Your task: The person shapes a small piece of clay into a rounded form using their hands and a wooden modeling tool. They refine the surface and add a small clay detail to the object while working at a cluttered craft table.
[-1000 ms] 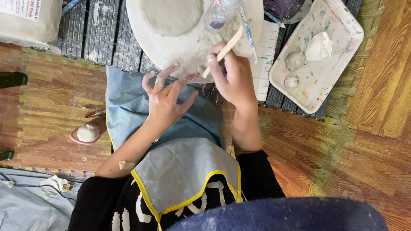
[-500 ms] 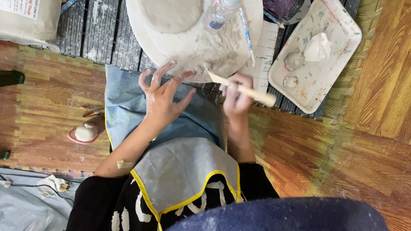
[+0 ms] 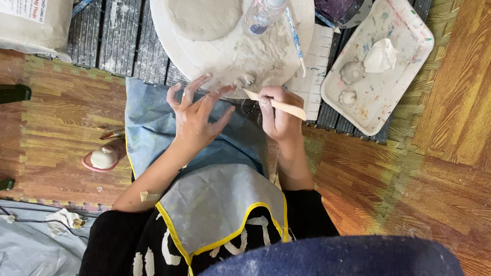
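Right hand [image 3: 279,115]: centre frame, fingers closed around wooden stick [image 3: 275,104], tip touching small clay lumps [image 3: 244,80].
Left hand [image 3: 197,115]: fingers spread wide, holding nothing, fingertips on round board [image 3: 179,46] edge.
Tray [image 3: 404,76]: upper right, clay pieces inside.
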